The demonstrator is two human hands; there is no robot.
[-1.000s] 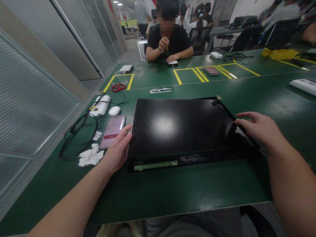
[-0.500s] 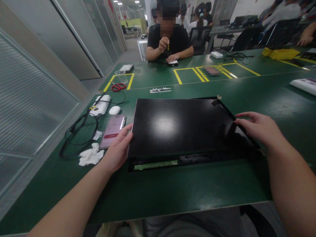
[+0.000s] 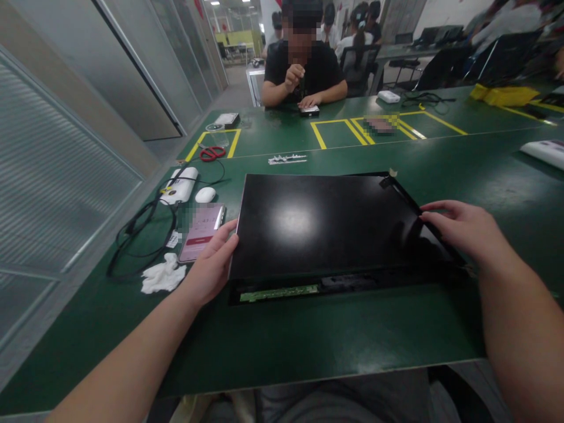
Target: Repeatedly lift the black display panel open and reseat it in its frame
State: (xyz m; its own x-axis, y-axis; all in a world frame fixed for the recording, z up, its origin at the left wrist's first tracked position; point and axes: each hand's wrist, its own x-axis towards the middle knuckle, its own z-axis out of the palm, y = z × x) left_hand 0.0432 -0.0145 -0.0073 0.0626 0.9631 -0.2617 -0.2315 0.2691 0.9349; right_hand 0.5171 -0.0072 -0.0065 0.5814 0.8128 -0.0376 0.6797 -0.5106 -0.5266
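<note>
Panel (image 3: 326, 226), black and glossy, lies face up between the person's two hands on the green table (image 3: 335, 341), over a dark frame (image 3: 396, 280) whose rim shows along the near and right sides. The left hand (image 3: 213, 263) pinches the panel's left edge, thumb above and fingers curled at the side; that edge looks slightly raised, though how far cannot be told. The right hand (image 3: 469, 232) has thumb and forefinger close together at the right rim; whether they grip the panel, the frame or merely rest there, I cannot tell. A green circuit strip (image 3: 278, 294) sits bare along the frame's near side, and a phone (image 3: 200, 235) lies just beside the left wrist. The step in hand looks like steadying the panel by its two sides; any move from here would call for even guidance from both hands, keeping its near edge off the strip
</note>
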